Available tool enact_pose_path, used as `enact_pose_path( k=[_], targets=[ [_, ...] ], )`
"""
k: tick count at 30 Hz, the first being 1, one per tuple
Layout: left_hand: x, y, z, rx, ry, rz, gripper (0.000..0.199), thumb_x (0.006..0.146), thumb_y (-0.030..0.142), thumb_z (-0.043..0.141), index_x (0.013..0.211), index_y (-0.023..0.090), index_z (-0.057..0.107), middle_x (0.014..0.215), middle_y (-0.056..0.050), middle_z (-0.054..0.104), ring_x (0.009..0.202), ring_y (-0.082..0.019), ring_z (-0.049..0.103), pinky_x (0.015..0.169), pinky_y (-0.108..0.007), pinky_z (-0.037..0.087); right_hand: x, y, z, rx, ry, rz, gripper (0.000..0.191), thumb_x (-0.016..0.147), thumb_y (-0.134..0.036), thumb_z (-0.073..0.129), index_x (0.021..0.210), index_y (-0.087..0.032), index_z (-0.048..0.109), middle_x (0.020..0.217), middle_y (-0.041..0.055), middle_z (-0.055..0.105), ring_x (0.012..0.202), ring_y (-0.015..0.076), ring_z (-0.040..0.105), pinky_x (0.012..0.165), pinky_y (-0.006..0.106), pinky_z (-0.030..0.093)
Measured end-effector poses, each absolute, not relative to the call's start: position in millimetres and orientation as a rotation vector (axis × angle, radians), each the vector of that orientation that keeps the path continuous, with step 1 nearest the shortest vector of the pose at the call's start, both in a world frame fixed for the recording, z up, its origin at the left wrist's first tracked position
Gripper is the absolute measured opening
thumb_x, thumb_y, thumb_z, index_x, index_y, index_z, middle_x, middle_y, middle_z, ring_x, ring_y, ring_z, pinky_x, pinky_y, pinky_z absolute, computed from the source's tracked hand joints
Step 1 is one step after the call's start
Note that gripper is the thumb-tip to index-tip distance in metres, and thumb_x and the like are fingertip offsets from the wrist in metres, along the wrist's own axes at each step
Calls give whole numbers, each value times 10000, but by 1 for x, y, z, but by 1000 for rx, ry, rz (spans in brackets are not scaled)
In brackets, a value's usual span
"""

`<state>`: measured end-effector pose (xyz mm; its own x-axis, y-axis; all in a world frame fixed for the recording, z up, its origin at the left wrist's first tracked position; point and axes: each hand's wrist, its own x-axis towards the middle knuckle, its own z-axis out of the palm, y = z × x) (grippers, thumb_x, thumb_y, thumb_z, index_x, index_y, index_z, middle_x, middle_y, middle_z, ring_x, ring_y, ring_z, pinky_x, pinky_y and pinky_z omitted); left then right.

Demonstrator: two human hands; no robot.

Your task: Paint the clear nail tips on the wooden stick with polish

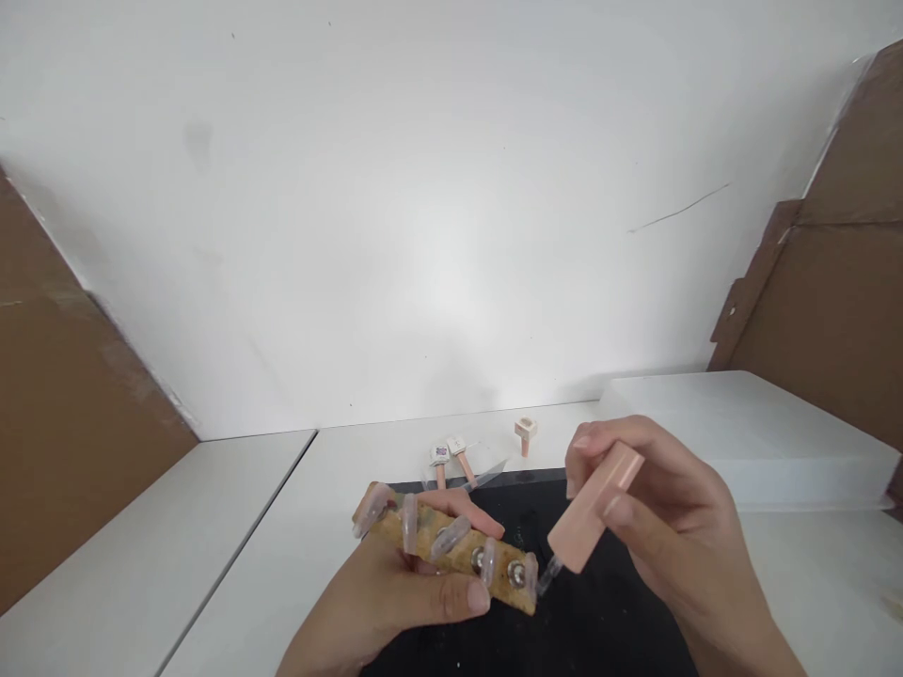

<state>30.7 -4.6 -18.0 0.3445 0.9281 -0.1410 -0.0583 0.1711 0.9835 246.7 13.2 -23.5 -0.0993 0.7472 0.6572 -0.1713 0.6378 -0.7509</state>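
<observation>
My left hand (395, 592) grips a yellowish-brown strip (430, 536) between thumb and fingers, tilted down to the right. Several translucent nail tips (451, 537) stand across the strip, with round metal pieces (516, 574) beside some of them. Between thumb and fingers my right hand (670, 517) pinches a pink brush cap (589, 517). Its small brush (546, 578) points down-left and is at the edge of the nail tip at the strip's right end; whether they touch is hard to tell.
Behind the hands, a black mat (585, 621) lies on the white table (254, 527). Pink-necked bottles (439, 461) lie near a clear dish (490, 470), with another bottle (526, 432) further right. A white box (748, 432) stands at right, cardboard panels (832, 310) at both sides.
</observation>
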Motion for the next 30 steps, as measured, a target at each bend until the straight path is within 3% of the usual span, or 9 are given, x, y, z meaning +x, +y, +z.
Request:
enact_pose_path(
  k=[4, 11, 18, 24, 30],
  targets=[
    [33, -6, -14, 1199, 947, 892, 367, 547, 402, 913, 837, 242, 755, 700, 55, 612, 654, -79, 550, 597, -209, 417, 245, 11, -20, -532, -1539, 841, 130, 905, -433, 665, 1003, -347, 656, 643, -49, 630, 570, 123, 511, 520, 199, 440],
    [27, -1, -28, 1207, 922, 859, 361, 573, 368, 905, 871, 232, 755, 734, 23, 663, 704, -115, 603, 627, -229, 453, 246, 13, -25, -576, -1426, 739, 102, 931, -411, 643, 1003, -340, 647, 647, -53, 668, 659, 131, 595, 608, 194, 484],
    [27, 4, -27, 1245, 808, 827, 287, 652, 297, 871, 905, 247, 746, 765, 33, 662, 703, -91, 599, 622, -199, 447, 245, 11, -19, -509, -1586, 793, 104, 943, -403, 625, 1037, -361, 631, 607, -63, 696, 574, 139, 530, 540, 229, 449],
    [25, 0, -33, 1248, 842, 834, 326, 614, 332, 890, 895, 242, 751, 718, 36, 653, 666, -85, 585, 589, -191, 440, 245, 14, -23, -584, -1477, 749, 50, 954, -359, 625, 1002, -345, 630, 631, -76, 722, 583, 121, 587, 601, 207, 487],
    [28, -3, -20, 1181, 953, 891, 385, 541, 389, 919, 856, 234, 761, 739, 28, 680, 693, -100, 603, 626, -212, 451, 248, 15, -24, -479, -1469, 799, 137, 921, -422, 653, 1020, -329, 661, 636, -49, 643, 682, 134, 599, 664, 203, 504]
  ],
)
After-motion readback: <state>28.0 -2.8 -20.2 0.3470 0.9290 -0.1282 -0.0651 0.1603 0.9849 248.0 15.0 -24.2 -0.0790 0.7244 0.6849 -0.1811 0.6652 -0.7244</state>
